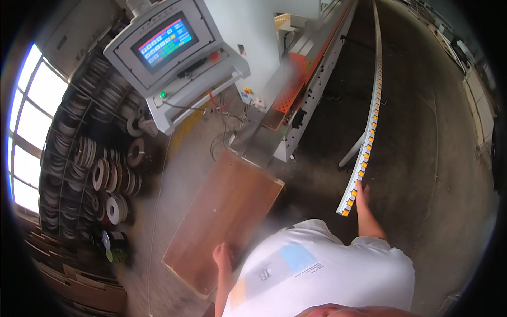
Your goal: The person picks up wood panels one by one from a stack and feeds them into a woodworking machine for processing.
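Note:
A brown wood-grain panel (224, 211) lies slantwise in front of me, close to the near end of the machine. Over its near right part is my left hand (222, 255), its fingers curled in; whatever they might hold is hidden. To the right, a long pale rail with yellow rollers (366, 153) runs away from me toward the back. At its near end my right hand (362, 195) grips the rail's right side, with a finger showing over the edge and the others partly hidden.
A grey control console (153, 53) with a lit screen stands ahead to the left. The long machine bed (303, 113) with an orange guard reaches away beyond the panel. Coils of edging strip (105, 177) fill a rack at left, above stacked boards (74, 274). A support leg (353, 151) props the rail.

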### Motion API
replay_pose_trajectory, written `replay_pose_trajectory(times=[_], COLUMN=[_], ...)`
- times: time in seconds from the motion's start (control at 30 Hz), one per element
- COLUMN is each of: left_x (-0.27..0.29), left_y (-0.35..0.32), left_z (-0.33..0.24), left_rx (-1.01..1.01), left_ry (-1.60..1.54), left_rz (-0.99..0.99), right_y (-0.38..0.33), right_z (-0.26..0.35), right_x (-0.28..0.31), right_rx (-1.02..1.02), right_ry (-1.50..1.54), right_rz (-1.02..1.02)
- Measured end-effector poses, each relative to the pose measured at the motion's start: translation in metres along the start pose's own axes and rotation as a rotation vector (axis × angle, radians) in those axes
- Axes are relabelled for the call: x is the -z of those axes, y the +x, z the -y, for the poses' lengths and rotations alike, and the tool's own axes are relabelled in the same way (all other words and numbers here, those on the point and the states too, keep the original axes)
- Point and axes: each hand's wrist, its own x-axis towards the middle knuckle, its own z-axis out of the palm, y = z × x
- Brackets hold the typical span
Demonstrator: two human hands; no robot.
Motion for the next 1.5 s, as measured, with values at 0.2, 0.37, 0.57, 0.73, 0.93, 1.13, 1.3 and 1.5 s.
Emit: replay_pose_trajectory(times=[0.2,0.37,0.57,0.73,0.93,1.13,1.3,1.5], left_x=[-0.006,-0.004,-0.003,-0.001,-0.005,-0.011,-0.019,-0.021], left_y=[-0.011,-0.015,-0.017,-0.019,-0.015,-0.022,-0.024,-0.022], left_z=[-0.011,-0.015,-0.017,-0.011,-0.004,-0.006,-0.006,0.008], left_rx=[0.045,0.009,0.034,-0.002,0.042,0.014,-0.016,-0.043], left_ry=[0.018,-0.022,0.018,0.082,0.053,0.023,0.022,0.037], left_rz=[0.013,0.001,0.008,-0.007,-0.080,-0.112,-0.194,-0.303], right_y=[-0.021,-0.020,-0.014,-0.028,-0.054,-0.053,-0.054,-0.032], right_z=[0.009,0.005,0.002,0.032,0.079,0.099,0.101,0.089], right_x=[-0.013,-0.041,-0.069,-0.109,-0.142,-0.162,-0.172,-0.132], right_rx=[-0.271,-0.204,-0.207,-0.225,-0.153,-0.123,-0.104,0.145], right_ry=[0.674,0.648,0.511,0.413,0.371,0.334,0.398,-0.002], right_rz=[0.168,0.065,0.061,-0.011,0.075,0.303,0.223,0.218])
